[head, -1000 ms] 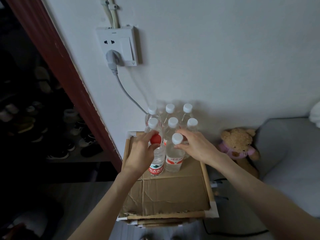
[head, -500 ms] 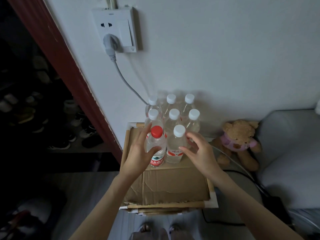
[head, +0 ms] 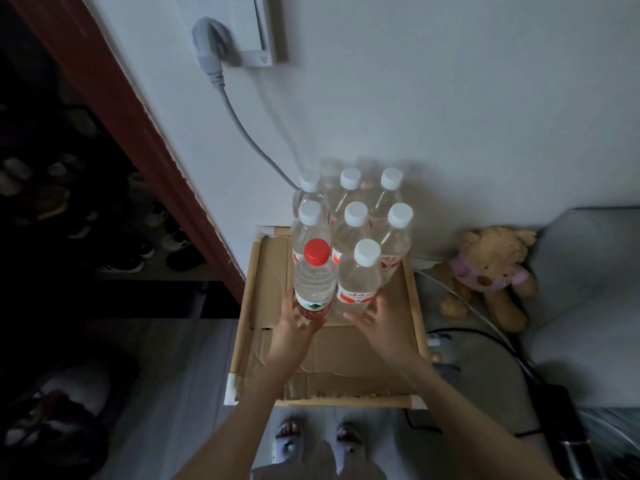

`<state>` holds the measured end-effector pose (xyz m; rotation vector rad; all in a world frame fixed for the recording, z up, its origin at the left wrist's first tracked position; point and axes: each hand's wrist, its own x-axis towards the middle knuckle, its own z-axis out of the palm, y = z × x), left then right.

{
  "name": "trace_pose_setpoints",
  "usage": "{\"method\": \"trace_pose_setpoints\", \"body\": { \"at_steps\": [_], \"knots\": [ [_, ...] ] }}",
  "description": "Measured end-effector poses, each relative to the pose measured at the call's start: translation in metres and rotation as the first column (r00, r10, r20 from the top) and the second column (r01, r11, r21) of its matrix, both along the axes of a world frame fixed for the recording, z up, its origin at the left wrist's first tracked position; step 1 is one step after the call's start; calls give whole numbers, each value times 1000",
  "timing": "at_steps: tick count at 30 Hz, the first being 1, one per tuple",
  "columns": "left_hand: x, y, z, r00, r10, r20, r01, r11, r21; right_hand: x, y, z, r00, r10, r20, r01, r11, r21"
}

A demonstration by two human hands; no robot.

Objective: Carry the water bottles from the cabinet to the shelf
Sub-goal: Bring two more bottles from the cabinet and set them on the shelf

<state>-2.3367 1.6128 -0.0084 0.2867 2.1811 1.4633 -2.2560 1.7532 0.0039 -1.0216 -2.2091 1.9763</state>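
Note:
Several clear water bottles with white caps [head: 355, 213] stand in rows against the wall on a cardboard-topped wooden stand [head: 414, 299]. In the front row are a red-capped bottle [head: 315, 275] and a white-capped bottle [head: 360, 278], both upright. My left hand [head: 291, 332] is low at the red-capped bottle's base, thumb beside its label, fingers spread and just touching it. My right hand [head: 382, 329] sits just in front of the white-capped bottle with its fingers apart and nothing in it.
A grey plug and cable [head: 239, 123] run down the wall from a socket behind the bottles. A teddy bear [head: 488, 271] and a grey cushion [head: 585, 306] lie to the right, with cables on the floor. A dark doorway with shoes [head: 69, 209] is left. My feet [head: 315, 441] show below.
Both hands have slid down and back from the two front bottles, and their fingers have opened. The bottles stay standing. The camera has tilted further down.

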Motion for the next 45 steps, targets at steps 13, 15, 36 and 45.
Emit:
{"method": "trace_pose_setpoints", "body": {
  "at_steps": [13,15,36,45],
  "knots": [
    [-4,-1,-1,991,130,30,-131,990,59,-4,-6,-5,998,-43,-50,44,999,12],
    [-6,-1,-2,993,114,30,-115,992,54,-5,-5,-5,998,-48,-47,48,999,3],
    [14,-31,31,979,-92,-183,25,941,-338,31,-2,-8,957,186,221,-261,886,384],
    [94,-156,41,912,-166,-376,-172,675,-717,33,-51,38,578,748,326,-730,295,617]
  ]
}}
